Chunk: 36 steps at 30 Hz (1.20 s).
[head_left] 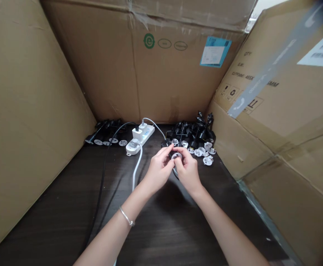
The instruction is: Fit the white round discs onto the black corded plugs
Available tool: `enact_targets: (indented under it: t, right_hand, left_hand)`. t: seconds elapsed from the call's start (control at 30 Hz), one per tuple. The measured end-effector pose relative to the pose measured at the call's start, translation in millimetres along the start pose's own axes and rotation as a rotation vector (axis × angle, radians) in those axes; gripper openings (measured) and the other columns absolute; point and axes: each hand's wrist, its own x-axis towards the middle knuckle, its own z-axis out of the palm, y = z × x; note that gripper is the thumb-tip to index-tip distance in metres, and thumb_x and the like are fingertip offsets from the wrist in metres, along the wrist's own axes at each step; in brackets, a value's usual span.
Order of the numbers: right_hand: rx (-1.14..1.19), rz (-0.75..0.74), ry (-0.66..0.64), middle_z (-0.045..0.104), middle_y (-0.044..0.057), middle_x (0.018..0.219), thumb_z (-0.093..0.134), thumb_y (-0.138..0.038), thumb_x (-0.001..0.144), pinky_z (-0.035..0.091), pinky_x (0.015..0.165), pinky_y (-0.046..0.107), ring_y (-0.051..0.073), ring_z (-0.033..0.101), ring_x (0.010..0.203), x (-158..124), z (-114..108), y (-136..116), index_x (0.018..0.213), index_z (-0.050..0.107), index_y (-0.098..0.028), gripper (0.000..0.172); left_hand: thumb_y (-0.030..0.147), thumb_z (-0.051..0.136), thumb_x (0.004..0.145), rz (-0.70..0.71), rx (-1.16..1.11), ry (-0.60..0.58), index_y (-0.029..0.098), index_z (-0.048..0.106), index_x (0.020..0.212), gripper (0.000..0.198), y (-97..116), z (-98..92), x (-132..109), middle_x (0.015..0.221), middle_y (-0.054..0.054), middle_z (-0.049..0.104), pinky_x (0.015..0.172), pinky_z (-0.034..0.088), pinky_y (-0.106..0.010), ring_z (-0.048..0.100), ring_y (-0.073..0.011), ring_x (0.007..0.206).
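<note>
Above the dark tabletop, my left hand (160,165) and my right hand (187,167) meet around a small black piece with a white round end (176,155). Both are closed on it, fingertips nearly touching at its far side and thumbs at its near side. The fingers hide most of its body, so its exact kind is unclear. Just beyond my hands lies a pile of black parts (193,133), with several white round discs (207,160) in front. A white cable runs below my fingers.
A white power strip (133,149) with plugged-in white adapters (137,133) stands left of my hands. A black cable (102,177) trails toward me. More black parts (106,129) with white discs lie at the far left. Cardboard walls (103,59) enclose the table on three sides.
</note>
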Motion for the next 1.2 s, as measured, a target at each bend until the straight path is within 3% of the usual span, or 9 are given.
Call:
enact_targets:
  t: [0.2, 0.4, 0.57, 0.8, 1.03, 1.2]
  right_hand:
    - [-0.039, -0.04, -0.019, 0.064, 0.001, 0.082, 0.04, -0.014, 0.079, 0.047, 0.063, 0.025, 0.014, 0.058, 0.064, -1.4, -1.6, -2.8, 0.103, 0.057, -0.021, 0.03]
    - [0.282, 0.045, -0.08, 0.062, 0.003, 0.109, 0.045, -0.024, 0.082, 0.048, 0.083, 0.032, 0.019, 0.058, 0.098, 1.3, -0.6, 0.1, 0.107, 0.059, -0.023, 0.028]
    - [0.489, 0.157, -0.131, 0.062, 0.004, 0.113, 0.045, -0.023, 0.081, 0.048, 0.086, 0.035, 0.022, 0.056, 0.106, 5.5, -2.1, 2.6, 0.106, 0.062, -0.021, 0.031]
    - [0.382, 0.089, -0.073, 0.062, 0.002, 0.115, 0.045, -0.026, 0.085, 0.048, 0.089, 0.035, 0.02, 0.057, 0.106, 2.3, 1.2, 5.2, 0.109, 0.062, -0.025, 0.03]
    - [0.301, 0.06, -0.051, 0.064, 0.002, 0.111, 0.046, -0.026, 0.085, 0.049, 0.088, 0.034, 0.02, 0.06, 0.103, -1.8, 5.0, 2.5, 0.108, 0.063, -0.024, 0.029]
    - [0.266, 0.06, -0.022, 0.065, 0.003, 0.11, 0.048, -0.026, 0.084, 0.049, 0.087, 0.032, 0.02, 0.06, 0.102, -3.7, 6.5, 0.6, 0.107, 0.064, -0.023, 0.028]
  left_hand:
    - [0.014, 0.05, 0.077, -0.012, 0.031, 0.009, 0.017, 0.05, 0.124, 0.047, 4.8, 1.1, -0.3, 0.118, -0.009, 0.053, 0.072, 0.049, -0.025, 0.056, -0.0127, 0.08]
    - [0.016, 0.052, 0.077, -0.046, -0.115, 0.04, 0.018, 0.053, 0.121, 0.044, 3.3, -3.7, 1.9, 0.125, -0.009, 0.052, 0.089, 0.046, -0.031, 0.053, -0.0205, 0.109]
    - [0.016, 0.053, 0.077, -0.11, -0.206, 0.056, 0.017, 0.052, 0.122, 0.045, 2.8, -5.0, 3.9, 0.126, -0.009, 0.053, 0.09, 0.047, -0.032, 0.055, -0.0212, 0.107]
    - [0.018, 0.052, 0.078, -0.167, -0.228, 0.056, 0.013, 0.049, 0.122, 0.044, 8.5, -5.1, 5.2, 0.122, -0.012, 0.055, 0.083, 0.051, -0.03, 0.058, -0.0208, 0.103]
    - [0.017, 0.046, 0.083, -0.073, -0.137, 0.092, 0.02, 0.038, 0.126, 0.044, 4.8, -4.4, 1.3, 0.115, -0.01, 0.057, 0.08, 0.051, -0.028, 0.059, -0.0174, 0.099]
    - [0.017, 0.046, 0.083, -0.085, -0.154, 0.126, 0.021, 0.041, 0.115, 0.032, 4.8, -2.0, 0.7, 0.109, -0.009, 0.058, 0.072, 0.052, -0.025, 0.06, -0.0171, 0.097]
